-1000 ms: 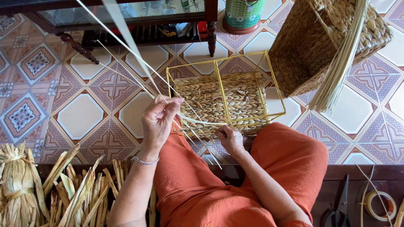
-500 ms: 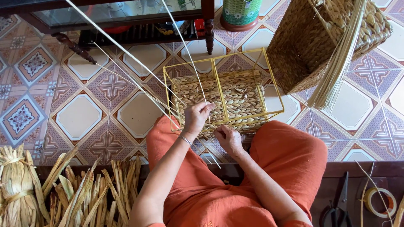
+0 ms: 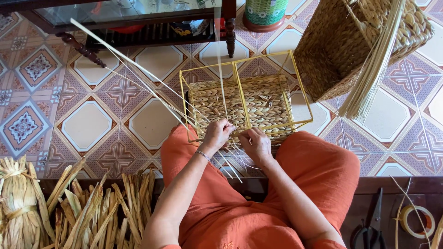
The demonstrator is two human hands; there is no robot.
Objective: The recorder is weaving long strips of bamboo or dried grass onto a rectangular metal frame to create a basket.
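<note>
A yellow wire basket frame (image 3: 300,90) rests on the tiled floor against my knees, its bottom filled with woven straw braid (image 3: 258,103). My left hand (image 3: 217,133) pinches long pale fibre strands (image 3: 138,76) at the frame's near rim; the strands fan up and to the left. My right hand (image 3: 256,144) presses on the same near rim beside it, fingers curled on the weave. A thin bracelet circles my left wrist. Orange trousers cover my legs.
A finished woven basket (image 3: 350,41) with a bundle of pale reeds (image 3: 376,69) stands at upper right. A dark glass-topped table (image 3: 138,18) and green pot (image 3: 265,14) sit behind. Dried leaf bundles (image 3: 69,212) lie lower left; scissors (image 3: 374,221) and a tape roll (image 3: 415,219) lower right.
My left hand has come down from a raised pull at the left to the frame's near rim beside my right hand. The strands now trail lower to the left.
</note>
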